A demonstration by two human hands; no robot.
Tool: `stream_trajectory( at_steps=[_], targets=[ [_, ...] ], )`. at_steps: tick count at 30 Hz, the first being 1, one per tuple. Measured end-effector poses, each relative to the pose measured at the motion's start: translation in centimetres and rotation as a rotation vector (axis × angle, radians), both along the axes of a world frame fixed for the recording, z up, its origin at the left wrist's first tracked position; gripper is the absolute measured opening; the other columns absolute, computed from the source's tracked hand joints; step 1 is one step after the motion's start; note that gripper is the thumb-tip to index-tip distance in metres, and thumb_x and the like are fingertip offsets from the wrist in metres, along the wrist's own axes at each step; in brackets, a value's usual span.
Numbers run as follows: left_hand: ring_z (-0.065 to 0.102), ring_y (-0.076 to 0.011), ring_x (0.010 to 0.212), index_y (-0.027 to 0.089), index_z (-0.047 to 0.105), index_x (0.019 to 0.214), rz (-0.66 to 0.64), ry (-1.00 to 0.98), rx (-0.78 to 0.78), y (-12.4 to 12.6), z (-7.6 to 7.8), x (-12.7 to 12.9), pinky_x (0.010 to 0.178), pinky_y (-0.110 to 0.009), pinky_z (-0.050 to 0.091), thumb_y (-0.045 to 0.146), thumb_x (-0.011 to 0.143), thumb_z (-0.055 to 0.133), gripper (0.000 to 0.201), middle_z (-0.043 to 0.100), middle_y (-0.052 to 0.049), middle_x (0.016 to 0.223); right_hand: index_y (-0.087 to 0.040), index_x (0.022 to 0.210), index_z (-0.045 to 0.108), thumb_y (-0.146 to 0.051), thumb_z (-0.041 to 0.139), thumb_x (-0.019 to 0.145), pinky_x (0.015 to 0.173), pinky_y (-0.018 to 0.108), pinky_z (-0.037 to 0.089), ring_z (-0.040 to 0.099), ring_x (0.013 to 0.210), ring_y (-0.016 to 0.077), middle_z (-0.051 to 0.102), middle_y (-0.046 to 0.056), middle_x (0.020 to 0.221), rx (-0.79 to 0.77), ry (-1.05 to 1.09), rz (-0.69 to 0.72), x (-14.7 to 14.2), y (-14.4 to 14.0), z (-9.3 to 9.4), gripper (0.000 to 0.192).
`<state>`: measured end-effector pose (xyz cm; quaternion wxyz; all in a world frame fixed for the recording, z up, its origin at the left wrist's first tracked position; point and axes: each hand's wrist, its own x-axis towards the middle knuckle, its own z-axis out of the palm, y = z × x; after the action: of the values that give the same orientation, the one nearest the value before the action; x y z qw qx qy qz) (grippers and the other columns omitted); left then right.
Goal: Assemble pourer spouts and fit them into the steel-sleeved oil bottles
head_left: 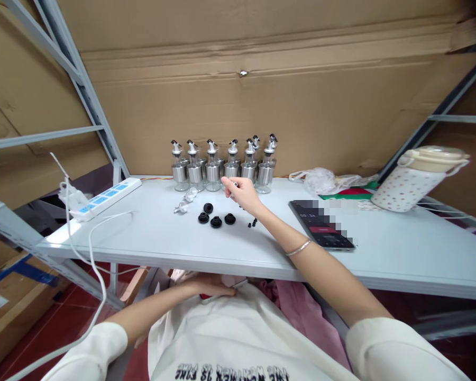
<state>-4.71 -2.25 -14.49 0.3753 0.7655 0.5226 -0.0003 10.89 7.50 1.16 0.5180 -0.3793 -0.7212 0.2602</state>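
My right hand (244, 193) is raised over the table in front of the bottles, fingers curled into a pinch. A small pale bit shows at the fingertips, too little to name. Below the table edge, my left hand (214, 284) rests in my lap against the shirt, fingers stretched out. Glass oil bottles (213, 172) with steel sleeves and pump-like pour spouts stand in rows behind my right hand. Several black round stoppers (216, 222) lie on the table to its left, near clear-and-white spout parts (180, 207). Tiny black pieces (254, 223) lie just below my right wrist.
At the left is a white power strip (111, 197) with a cable hanging over the edge. A phone (321, 225) lies right of my forearm. Farther right stand a spotted tumbler (412, 182) and a crumpled plastic bag (321, 181). Cardboard (262, 106) closes off the back.
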Motion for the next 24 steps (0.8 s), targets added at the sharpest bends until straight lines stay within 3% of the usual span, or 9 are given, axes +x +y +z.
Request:
stream_trajectory(
  at_steps=[2,4,6,10,15,20,23,24],
  targets=[
    [0.066,-0.0335,0.085,0.015,0.069,0.102,-0.044,0.119,-0.034,-1.0,0.7,-0.2,0.072,-0.038,0.050,0.076,0.063,0.055,0.075,0.072,-0.014,0.092,-0.018,0.047,0.048,-0.054,0.047,0.084,0.052,0.024,0.030,0.037,0.045,0.0084,0.043,-0.003,0.045,0.001,-0.003,0.002,0.0,-0.1,0.0,0.052],
    [0.060,-0.0373,0.105,0.017,0.060,0.120,-0.041,0.106,0.031,-2.1,1.9,-0.5,0.086,-0.041,0.047,0.076,0.059,0.060,0.085,0.064,-0.016,0.118,-0.018,0.048,0.048,-0.056,0.047,0.083,0.052,0.024,0.030,0.037,0.045,0.0085,0.044,-0.003,0.045,0.003,-0.007,0.000,0.0,-0.1,0.0,0.052],
    [0.054,-0.0403,0.115,0.016,0.052,0.130,-0.037,0.087,0.082,-3.1,3.3,-0.9,0.093,-0.044,0.044,0.070,0.056,0.067,0.093,0.056,-0.018,0.130,-0.018,0.047,0.048,-0.058,0.047,0.083,0.052,0.024,0.030,0.037,0.045,0.0086,0.045,-0.002,0.045,0.006,-0.010,0.000,0.0,-0.1,0.0,0.054],
    [0.053,-0.0362,0.118,0.018,0.052,0.130,-0.126,-0.005,0.096,-5.0,5.5,-1.7,0.096,-0.042,0.044,0.061,0.066,0.065,0.078,0.057,-0.014,0.130,-0.018,0.047,0.048,-0.061,0.046,0.082,0.052,0.024,0.030,0.038,0.046,0.0089,0.045,-0.002,0.046,0.018,-0.004,0.001,0.0,0.0,0.1,0.055],
    [0.057,-0.0351,0.111,0.016,0.054,0.124,-0.068,-0.017,0.210,-7.5,7.8,-2.2,0.094,-0.045,0.046,0.057,0.058,0.072,0.080,0.060,-0.015,0.122,-0.018,0.048,0.048,-0.058,0.047,0.084,0.052,0.025,0.030,0.037,0.045,0.0089,0.043,-0.002,0.045,0.016,-0.012,-0.002,0.1,0.1,0.0,0.054],
    [0.060,-0.0312,0.106,0.019,0.051,0.126,-0.055,-0.057,0.320,-9.7,11.8,-3.4,0.091,-0.043,0.049,0.050,0.059,0.072,0.077,0.062,-0.011,0.119,-0.018,0.048,0.049,-0.053,0.047,0.085,0.053,0.025,0.031,0.037,0.046,0.0089,0.044,-0.003,0.046,0.012,-0.017,-0.008,0.1,0.1,-0.1,0.051],
    [0.062,-0.0296,0.107,0.021,0.045,0.133,0.057,-0.017,0.406,-9.4,14.1,-5.5,0.092,-0.038,0.049,0.047,0.061,0.070,0.080,0.061,-0.010,0.124,-0.018,0.048,0.049,-0.051,0.047,0.085,0.054,0.025,0.031,0.038,0.046,0.0090,0.045,-0.003,0.046,0.008,-0.019,-0.008,0.1,0.0,0.0,0.050],
    [0.061,-0.0304,0.109,0.020,0.044,0.133,0.167,0.034,0.455,-8.8,14.7,-6.5,0.093,-0.038,0.048,0.049,0.064,0.066,0.078,0.061,-0.010,0.125,-0.018,0.048,0.049,-0.051,0.047,0.085,0.054,0.025,0.031,0.038,0.046,0.0091,0.045,-0.003,0.046,0.007,-0.022,-0.008,0.1,0.0,0.0,0.050]
  ],
)
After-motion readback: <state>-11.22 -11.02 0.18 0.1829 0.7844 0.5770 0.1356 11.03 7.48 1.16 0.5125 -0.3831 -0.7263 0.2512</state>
